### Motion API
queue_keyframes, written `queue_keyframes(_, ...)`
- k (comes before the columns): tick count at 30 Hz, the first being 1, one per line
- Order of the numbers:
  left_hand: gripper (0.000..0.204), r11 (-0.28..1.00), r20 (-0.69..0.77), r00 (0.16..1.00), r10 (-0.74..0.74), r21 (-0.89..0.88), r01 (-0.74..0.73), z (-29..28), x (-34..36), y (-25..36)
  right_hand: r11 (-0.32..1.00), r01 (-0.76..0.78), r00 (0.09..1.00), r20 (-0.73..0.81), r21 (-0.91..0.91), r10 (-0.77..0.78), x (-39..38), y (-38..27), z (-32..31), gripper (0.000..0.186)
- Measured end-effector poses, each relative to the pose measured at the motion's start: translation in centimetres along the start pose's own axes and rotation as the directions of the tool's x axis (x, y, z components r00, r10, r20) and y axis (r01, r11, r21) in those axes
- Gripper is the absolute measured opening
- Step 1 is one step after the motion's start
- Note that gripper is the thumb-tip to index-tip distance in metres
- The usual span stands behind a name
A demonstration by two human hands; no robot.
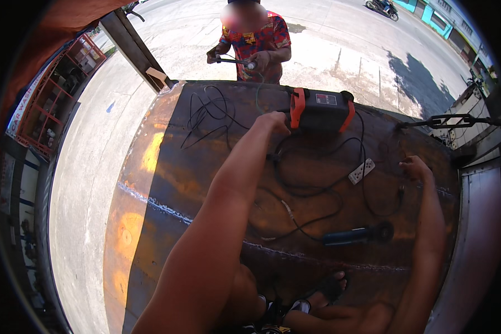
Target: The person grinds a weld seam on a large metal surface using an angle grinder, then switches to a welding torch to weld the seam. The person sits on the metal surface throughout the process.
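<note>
My left hand [274,121] reaches to the left end of a black welding machine [323,111] with orange end frames. Its fingers are bent against that end, and what they grip is hidden. My right hand [418,168] hovers low over the rusty steel sheet at the right, fingers loosely bent and apart, with nothing visible in them. A white power strip [362,171] lies between my right hand and the machine, beside black cables [295,186]. Nearer to me rests a blue angle grinder [348,236] with a dark round head.
Rusty steel sheet [206,172] with weld seams lies under me. Across its far edge a person [256,44] in a patterned shirt holds an electrode holder-like tool [236,61]. Loose cable [211,111] lies at far left. A chain with a turnbuckle [456,119] spans the right side.
</note>
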State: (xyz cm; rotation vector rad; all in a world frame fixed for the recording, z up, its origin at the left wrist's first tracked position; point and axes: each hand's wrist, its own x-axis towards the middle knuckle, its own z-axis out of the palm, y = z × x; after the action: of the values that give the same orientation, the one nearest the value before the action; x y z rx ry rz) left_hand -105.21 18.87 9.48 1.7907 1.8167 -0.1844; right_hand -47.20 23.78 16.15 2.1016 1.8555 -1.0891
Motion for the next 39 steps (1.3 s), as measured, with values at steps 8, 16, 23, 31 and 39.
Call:
queue_keyframes(8,0.061,1.000,0.001,1.000,0.006,0.024,-0.006,0.3,0.2,-0.1,1.000,0.008,1.000,-0.001,0.021,-0.008,-0.1,-0.6,0.3,0.044)
queue_keyframes(16,0.061,0.998,0.055,0.997,-0.062,-0.009,0.063,-0.5,-1.9,2.6,0.999,0.011,1.000,0.009,0.052,-0.012,0.3,0.7,0.4,0.046)
queue_keyframes(23,0.059,0.999,0.044,0.999,0.016,-0.036,-0.014,-0.1,-1.2,1.5,0.998,0.033,0.999,0.001,0.059,-0.033,0.2,1.4,0.0,0.046)
queue_keyframes(31,0.059,0.993,0.079,0.996,0.032,0.110,-0.040,-0.3,-0.5,-1.1,1.000,0.017,0.999,0.032,-0.021,-0.017,0.6,1.0,-0.4,0.048)
queue_keyframes(39,0.041,0.860,0.164,0.986,0.002,0.503,-0.086,4.4,-3.3,-6.3,0.994,0.100,0.994,-0.049,0.052,-0.098,0.6,6.1,-2.5,0.041)
